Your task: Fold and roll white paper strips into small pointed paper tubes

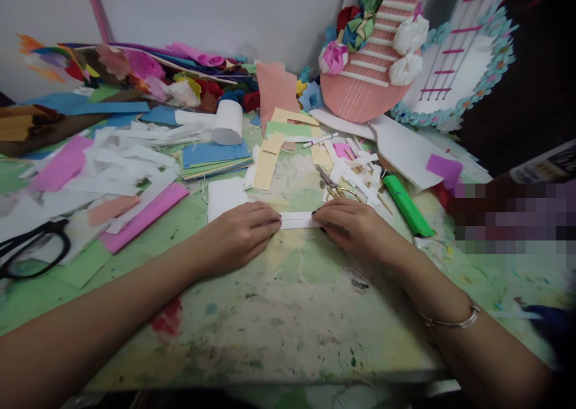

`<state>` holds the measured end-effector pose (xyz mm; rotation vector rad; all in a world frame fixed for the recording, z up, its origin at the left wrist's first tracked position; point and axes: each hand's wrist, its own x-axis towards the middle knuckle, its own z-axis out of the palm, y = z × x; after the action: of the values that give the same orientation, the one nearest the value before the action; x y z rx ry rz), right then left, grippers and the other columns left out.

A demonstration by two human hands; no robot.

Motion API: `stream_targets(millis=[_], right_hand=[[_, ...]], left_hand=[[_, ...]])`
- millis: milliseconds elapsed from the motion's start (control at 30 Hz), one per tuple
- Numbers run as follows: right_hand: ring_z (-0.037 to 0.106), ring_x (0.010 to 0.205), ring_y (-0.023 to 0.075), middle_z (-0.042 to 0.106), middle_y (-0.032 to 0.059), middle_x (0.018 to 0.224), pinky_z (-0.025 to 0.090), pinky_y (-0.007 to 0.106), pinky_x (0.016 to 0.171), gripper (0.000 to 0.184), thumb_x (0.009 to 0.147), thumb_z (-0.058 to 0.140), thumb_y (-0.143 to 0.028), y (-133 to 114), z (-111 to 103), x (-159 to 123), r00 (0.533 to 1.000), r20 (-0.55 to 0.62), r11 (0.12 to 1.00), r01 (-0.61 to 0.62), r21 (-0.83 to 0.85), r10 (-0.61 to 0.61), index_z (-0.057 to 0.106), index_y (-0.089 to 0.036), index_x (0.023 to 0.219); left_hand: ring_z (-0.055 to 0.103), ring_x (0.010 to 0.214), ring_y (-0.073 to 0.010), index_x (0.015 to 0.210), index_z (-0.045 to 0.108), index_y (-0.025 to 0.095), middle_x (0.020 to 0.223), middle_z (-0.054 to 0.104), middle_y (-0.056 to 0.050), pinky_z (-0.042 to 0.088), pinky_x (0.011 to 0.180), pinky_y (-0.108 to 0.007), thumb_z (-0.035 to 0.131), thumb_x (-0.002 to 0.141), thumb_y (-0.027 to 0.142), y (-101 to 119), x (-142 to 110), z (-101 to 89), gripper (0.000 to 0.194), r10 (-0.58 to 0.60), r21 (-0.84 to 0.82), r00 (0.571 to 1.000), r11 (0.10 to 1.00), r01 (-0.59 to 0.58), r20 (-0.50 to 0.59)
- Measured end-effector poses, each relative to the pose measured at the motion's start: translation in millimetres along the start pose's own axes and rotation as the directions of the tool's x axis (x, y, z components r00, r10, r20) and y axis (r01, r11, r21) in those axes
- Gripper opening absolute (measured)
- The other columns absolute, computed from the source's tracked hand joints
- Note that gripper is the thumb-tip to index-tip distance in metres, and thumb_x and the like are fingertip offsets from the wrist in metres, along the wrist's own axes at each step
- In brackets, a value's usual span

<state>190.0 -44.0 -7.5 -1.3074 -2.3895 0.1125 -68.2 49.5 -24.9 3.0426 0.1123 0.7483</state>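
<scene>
A white paper strip (297,220) stretches between my two hands just above or on the paint-stained table. Its left end is pinched by my left hand (245,232), fingers closed together. My right hand (355,223), with a bangle on the wrist, grips the other end the same way. A crease or folded edge seems to run along the strip. Behind my left hand lies a white sheet (225,196). Gold-handled scissors (335,188) rest just beyond my right fingers, partly hidden by them.
White paper scraps (130,163) and black glasses (38,250) lie at left. A white paper roll (227,122) stands by stacked coloured paper (216,157). A green tube-like packet (407,205) sits right. Paper-flower guitar shapes (366,97) lean at the back.
</scene>
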Motion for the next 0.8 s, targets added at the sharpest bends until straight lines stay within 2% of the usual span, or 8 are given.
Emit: stream_targets(millis=[200,367,600,800], right_hand=[[0.065,0.095,0.0216,0.073,0.0105,0.103,0.054,0.038,0.086,0.024,0.091,0.049,-0.013,1.2,-1.6,1.6,0.995,0.019,0.990,0.101,-0.097,-0.099,0.072,-0.015,0.096],[0.064,0.089,0.0227,0.073,0.0120,0.096,0.053,0.038,0.081,0.024,0.088,0.049,-0.010,-1.6,2.4,5.5,0.995,0.040,0.971,0.100,-0.217,-0.094,0.072,-0.012,0.088],[0.061,0.087,0.0225,0.071,0.0127,0.091,0.049,0.037,0.079,0.021,0.088,0.051,-0.011,-6.5,4.1,9.9,0.997,0.072,0.962,0.050,-0.269,-0.032,0.071,-0.012,0.090],[0.059,0.089,0.0215,0.070,0.0110,0.096,0.047,0.035,0.079,0.024,0.090,0.048,-0.010,-5.5,1.8,8.4,0.995,0.088,0.960,0.069,-0.273,-0.047,0.071,-0.014,0.096]], left_hand=[[0.064,0.101,-0.0216,0.104,0.067,0.009,0.106,0.069,-0.014,0.054,0.093,-0.038,0.054,0.092,0.015,-4.6,-2.2,-0.3,0.019,-0.024,-0.095,0.999,0.995,0.022,-0.023],[0.062,0.096,-0.0199,0.101,0.067,0.011,0.101,0.068,-0.011,0.053,0.088,-0.036,0.056,0.091,0.017,-4.6,1.6,2.9,0.016,-0.080,-0.161,0.996,0.984,0.073,-0.036],[0.060,0.088,-0.0200,0.111,0.064,0.012,0.094,0.067,-0.011,0.053,0.081,-0.035,0.054,0.093,0.019,-0.1,6.6,4.6,0.022,-0.049,-0.034,0.998,0.998,0.048,-0.028],[0.059,0.084,-0.0215,0.103,0.067,0.010,0.088,0.066,-0.012,0.054,0.075,-0.037,0.048,0.095,0.018,2.3,11.4,3.5,0.022,-0.016,0.090,0.999,0.996,0.013,0.035]])
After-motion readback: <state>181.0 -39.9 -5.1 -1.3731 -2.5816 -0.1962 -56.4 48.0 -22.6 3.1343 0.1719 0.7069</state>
